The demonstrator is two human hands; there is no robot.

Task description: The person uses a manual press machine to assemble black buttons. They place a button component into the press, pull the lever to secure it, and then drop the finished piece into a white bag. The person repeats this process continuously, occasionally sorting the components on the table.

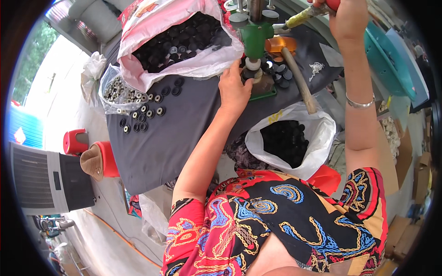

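A green hand press (254,40) stands at the table's far side, a white plunger (252,63) under its body. My left hand (235,92) is at its base, thumb and forefinger on either side of a black round piece (248,73) beneath the plunger. The fingertips are partly hidden by the press. Up at the right, my right hand (349,20) is closed round the red-ended lever (301,18), which has a yellow wrapping and runs to the press. Loose black discs (282,76) lie right of the base.
A large white-and-pink sack (133,60) of black caps lies left of the press. Beside it are a clear bag (107,103) of metal-centred parts and several loose ones (142,117). A wooden-handled mallet (299,78) lies at right, above a white bag (320,124) of black pieces.
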